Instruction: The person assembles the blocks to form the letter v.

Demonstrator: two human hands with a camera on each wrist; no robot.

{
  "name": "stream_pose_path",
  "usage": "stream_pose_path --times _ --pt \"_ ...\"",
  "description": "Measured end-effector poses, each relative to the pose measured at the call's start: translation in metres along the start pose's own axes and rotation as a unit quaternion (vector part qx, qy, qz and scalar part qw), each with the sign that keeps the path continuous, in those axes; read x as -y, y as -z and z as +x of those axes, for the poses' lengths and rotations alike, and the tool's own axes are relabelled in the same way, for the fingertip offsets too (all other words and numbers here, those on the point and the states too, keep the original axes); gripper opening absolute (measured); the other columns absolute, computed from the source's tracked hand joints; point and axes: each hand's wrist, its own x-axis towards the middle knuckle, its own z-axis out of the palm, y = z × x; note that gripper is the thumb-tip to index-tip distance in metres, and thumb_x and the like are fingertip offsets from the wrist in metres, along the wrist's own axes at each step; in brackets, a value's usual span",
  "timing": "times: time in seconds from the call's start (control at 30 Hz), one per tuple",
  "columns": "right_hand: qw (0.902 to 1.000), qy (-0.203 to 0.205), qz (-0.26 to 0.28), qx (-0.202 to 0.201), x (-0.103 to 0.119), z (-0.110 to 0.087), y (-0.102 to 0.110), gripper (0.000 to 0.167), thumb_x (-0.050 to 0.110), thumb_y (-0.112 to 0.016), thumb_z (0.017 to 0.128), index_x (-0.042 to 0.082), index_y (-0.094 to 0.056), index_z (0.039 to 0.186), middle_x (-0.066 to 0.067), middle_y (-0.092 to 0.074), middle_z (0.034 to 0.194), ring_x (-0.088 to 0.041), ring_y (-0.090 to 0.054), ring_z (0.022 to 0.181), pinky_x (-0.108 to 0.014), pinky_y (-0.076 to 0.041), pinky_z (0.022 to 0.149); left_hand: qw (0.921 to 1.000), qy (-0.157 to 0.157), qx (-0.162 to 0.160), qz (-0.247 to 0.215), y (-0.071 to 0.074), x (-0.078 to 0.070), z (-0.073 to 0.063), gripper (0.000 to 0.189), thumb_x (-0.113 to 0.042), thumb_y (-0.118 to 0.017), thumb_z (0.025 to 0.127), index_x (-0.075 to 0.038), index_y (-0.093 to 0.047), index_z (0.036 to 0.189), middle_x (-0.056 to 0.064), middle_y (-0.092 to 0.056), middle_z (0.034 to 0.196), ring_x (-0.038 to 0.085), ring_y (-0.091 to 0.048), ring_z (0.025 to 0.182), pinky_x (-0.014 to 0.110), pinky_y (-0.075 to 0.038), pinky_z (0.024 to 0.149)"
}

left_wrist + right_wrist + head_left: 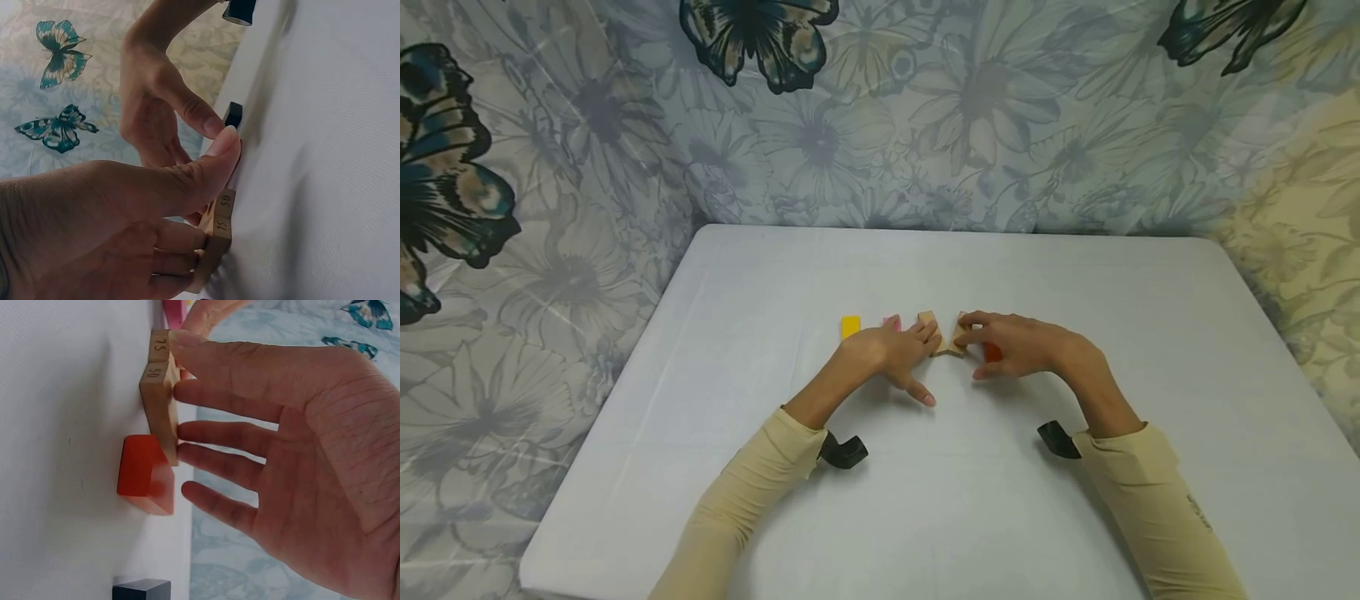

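Note:
Two plain wooden blocks lean outward in a V on the white table, their near ends meeting. The left one, marked 75 (pixel 159 347), has the fingers of my left hand (pixel 898 354) against its outer side, thumb held apart. On the right, the block marked 50 (pixel 154 372) is touched by the fingers of my right hand (pixel 1026 343), which are straight and spread. Beside that block stands a red-orange block (pixel 139 465), partly covered by the right hand in the head view.
Left of the wooden pair are a pink block (pixel 891 321) and a yellow block (pixel 850 327), both partly behind the left hand. A dark block (pixel 144 590) stands beyond the red-orange one. The white table (pixel 925 508) meets a floral, butterfly-patterned backdrop (pixel 865 142).

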Motion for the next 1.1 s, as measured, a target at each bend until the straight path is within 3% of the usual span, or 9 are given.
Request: stream_pose_path --times 0.3,0.53,0.67,0.87,1.1 --pt "0.9991 0.017 -0.003 -0.04 -0.003 -0.002 0.002 0.051 0.025 -0.078 0.095 0.011 -0.065 0.142 -0.019 -0.052 0.157 -0.045 -0.054 0.142 -0.066 -0.045 0.114 0.9999 0.003 0.011 -0.006 -0.001 0.0 0.003 0.112 -0.071 -0.062 0.093 -0.012 -0.005 0.169 0.008 0.01 0.178 0.021 0.002 0.167 0.053 -0.001 0.136" --pt "0.9981 -0.036 -0.003 -0.051 -0.01 -0.013 0.011 0.06 0.024 -0.079 0.094 0.012 -0.059 0.149 -0.02 -0.051 0.159 -0.046 -0.054 0.141 -0.068 -0.045 0.113 1.0 0.008 0.003 0.001 -0.003 -0.003 0.003 0.113 -0.072 -0.063 0.092 -0.012 -0.006 0.169 0.008 0.008 0.178 0.02 0.001 0.167 0.053 -0.001 0.136" --pt "0.9982 -0.039 -0.007 -0.045 -0.014 -0.017 0.014 0.061 0.025 -0.08 0.094 0.011 -0.058 0.149 -0.021 -0.054 0.155 -0.047 -0.056 0.139 -0.068 -0.046 0.111 1.0 0.001 0.001 0.007 -0.002 -0.002 0.001 0.114 -0.072 -0.064 0.092 -0.011 -0.006 0.169 0.009 0.008 0.178 0.023 0.001 0.167 0.054 0.0 0.136" --pt "0.998 -0.041 -0.004 -0.048 -0.018 -0.018 0.015 0.058 0.023 -0.078 0.095 0.011 -0.059 0.149 -0.019 -0.057 0.151 -0.045 -0.056 0.138 -0.067 -0.047 0.112 0.9976 -0.045 -0.05 -0.018 -0.008 0.013 0.0 0.107 -0.072 -0.058 0.095 -0.016 -0.005 0.17 0.006 0.006 0.179 0.023 0.005 0.167 0.054 0.004 0.135" --pt "0.9978 -0.051 -0.004 -0.043 -0.02 -0.022 0.016 0.055 0.02 -0.074 0.097 0.01 -0.058 0.149 -0.02 -0.057 0.152 -0.046 -0.055 0.139 -0.067 -0.047 0.112 0.9843 -0.131 -0.118 0.008 -0.026 0.03 0.006 0.098 -0.073 -0.041 0.102 -0.014 -0.001 0.169 0.005 0.009 0.179 0.023 0.009 0.167 0.049 0.012 0.135"
